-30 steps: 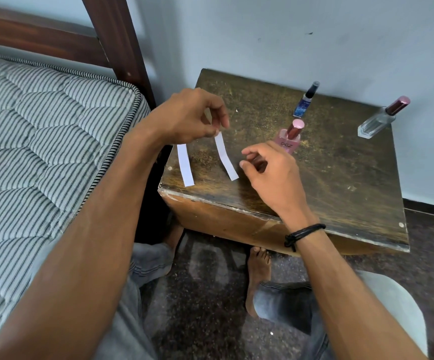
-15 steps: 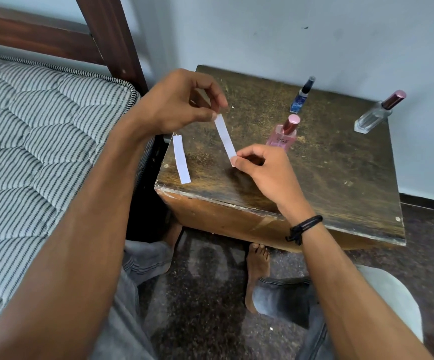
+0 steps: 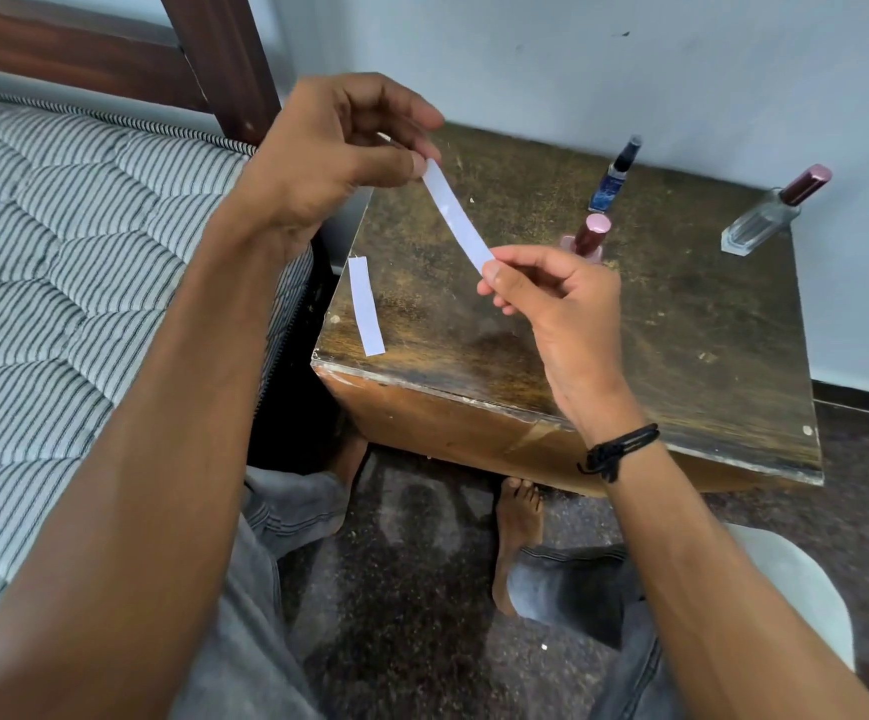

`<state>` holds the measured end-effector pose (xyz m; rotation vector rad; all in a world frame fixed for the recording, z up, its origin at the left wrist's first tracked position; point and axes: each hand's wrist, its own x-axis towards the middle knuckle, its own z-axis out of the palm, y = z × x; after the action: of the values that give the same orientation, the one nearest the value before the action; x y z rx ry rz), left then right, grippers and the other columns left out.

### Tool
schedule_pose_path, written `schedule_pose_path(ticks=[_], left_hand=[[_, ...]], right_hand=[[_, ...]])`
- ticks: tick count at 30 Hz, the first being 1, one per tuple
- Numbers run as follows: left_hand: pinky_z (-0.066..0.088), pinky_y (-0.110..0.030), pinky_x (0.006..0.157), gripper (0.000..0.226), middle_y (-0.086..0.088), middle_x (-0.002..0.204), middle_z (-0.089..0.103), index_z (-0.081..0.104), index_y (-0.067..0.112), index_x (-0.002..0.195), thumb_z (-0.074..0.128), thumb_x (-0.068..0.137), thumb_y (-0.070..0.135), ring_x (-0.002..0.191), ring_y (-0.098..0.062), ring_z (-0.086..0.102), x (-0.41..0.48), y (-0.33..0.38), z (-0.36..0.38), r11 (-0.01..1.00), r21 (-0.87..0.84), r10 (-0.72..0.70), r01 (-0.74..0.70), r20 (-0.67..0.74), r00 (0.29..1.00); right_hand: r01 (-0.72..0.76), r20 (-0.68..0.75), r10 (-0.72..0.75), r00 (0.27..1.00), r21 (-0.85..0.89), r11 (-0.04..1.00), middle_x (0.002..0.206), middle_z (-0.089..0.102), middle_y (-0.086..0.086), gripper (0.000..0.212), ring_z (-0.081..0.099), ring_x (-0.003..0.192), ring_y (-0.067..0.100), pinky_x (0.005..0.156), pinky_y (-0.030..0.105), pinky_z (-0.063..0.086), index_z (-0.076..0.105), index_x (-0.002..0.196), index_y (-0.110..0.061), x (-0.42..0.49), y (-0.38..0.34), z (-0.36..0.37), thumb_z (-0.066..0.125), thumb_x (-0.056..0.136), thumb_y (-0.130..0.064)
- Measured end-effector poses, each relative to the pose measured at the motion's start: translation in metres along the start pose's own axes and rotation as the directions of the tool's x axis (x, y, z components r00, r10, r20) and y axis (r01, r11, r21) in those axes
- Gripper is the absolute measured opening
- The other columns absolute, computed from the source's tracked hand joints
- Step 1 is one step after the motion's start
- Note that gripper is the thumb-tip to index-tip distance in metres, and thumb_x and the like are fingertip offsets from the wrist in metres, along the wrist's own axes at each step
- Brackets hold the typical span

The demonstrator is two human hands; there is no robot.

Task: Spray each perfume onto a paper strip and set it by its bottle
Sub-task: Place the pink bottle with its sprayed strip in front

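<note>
A white paper strip (image 3: 456, 218) hangs in the air above the dark wooden table (image 3: 682, 335), held at both ends. My left hand (image 3: 339, 148) pinches its upper end and my right hand (image 3: 552, 293) pinches its lower end. A second white strip (image 3: 366, 305) lies flat near the table's left edge. A pink bottle with a rose cap (image 3: 591, 236) stands just behind my right hand, partly hidden. A small blue bottle with a black cap (image 3: 611, 181) stands behind it. A clear bottle with a rose cap (image 3: 770, 215) stands at the far right.
A striped mattress (image 3: 58, 241) and a dark wooden bedpost (image 3: 224, 59) lie to the left of the table. A pale wall runs behind it. My legs and bare feet (image 3: 518, 532) are on the dark floor under the table's front edge.
The strip has been lifted off the table. My right hand has taken its lower end, and both hands have risen with it. The second strip has stayed in place.
</note>
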<state>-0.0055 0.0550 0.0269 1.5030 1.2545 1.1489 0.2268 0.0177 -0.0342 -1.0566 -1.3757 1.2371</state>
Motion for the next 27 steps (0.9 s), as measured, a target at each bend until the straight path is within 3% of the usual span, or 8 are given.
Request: schedule_pose_path(ticks=[6,12,17,27], left_hand=[[0.059,-0.031,0.077,0.03,-0.01,0.094,0.074,0.07,0.003,0.112,0.075,0.083,-0.003,0.087,-0.023,0.073,-0.001,0.0,0.002,0.991,-0.123,-0.057,0.054,-0.016,0.998],[0.058,-0.028,0.074,0.029,-0.008,0.09,0.076,0.069,0.003,0.11,0.075,0.082,-0.004,0.081,-0.019,0.072,0.0,0.001,0.003,0.976,-0.198,-0.086,0.086,0.011,0.996],[0.058,-0.028,0.075,0.028,-0.008,0.09,0.076,0.07,0.004,0.107,0.075,0.082,-0.004,0.081,-0.02,0.072,0.002,-0.001,0.004,0.966,-0.232,-0.112,0.111,0.01,0.994],[0.058,-0.027,0.077,0.031,-0.012,0.096,0.074,0.071,0.005,0.111,0.076,0.081,-0.004,0.09,-0.024,0.071,0.003,-0.007,0.01,0.953,-0.231,-0.187,0.198,0.069,0.98]], right_hand=[[0.127,-0.095,-0.132,0.987,-0.053,0.99,0.086,0.073,0.002,0.01,0.068,0.076,0.019,0.07,0.035,0.058,0.076,0.099,-0.007,-0.002,0.003,0.005,0.076,0.089,-0.007],[0.047,-0.145,-0.043,0.989,0.021,0.999,0.08,0.074,0.008,0.01,0.068,0.065,0.018,0.063,0.026,0.057,0.076,0.099,0.0,-0.001,0.004,0.005,0.076,0.088,-0.001],[-0.041,-0.106,0.06,0.993,0.175,0.984,0.079,0.075,0.01,0.012,0.066,0.064,0.018,0.062,0.026,0.055,0.075,0.099,0.003,-0.002,0.002,0.005,0.075,0.087,0.002],[0.036,-0.006,-0.036,0.999,0.26,0.965,0.077,0.075,0.007,0.012,0.064,0.061,0.018,0.059,0.026,0.053,0.074,0.096,-0.001,-0.006,-0.005,0.009,0.073,0.087,0.006]])
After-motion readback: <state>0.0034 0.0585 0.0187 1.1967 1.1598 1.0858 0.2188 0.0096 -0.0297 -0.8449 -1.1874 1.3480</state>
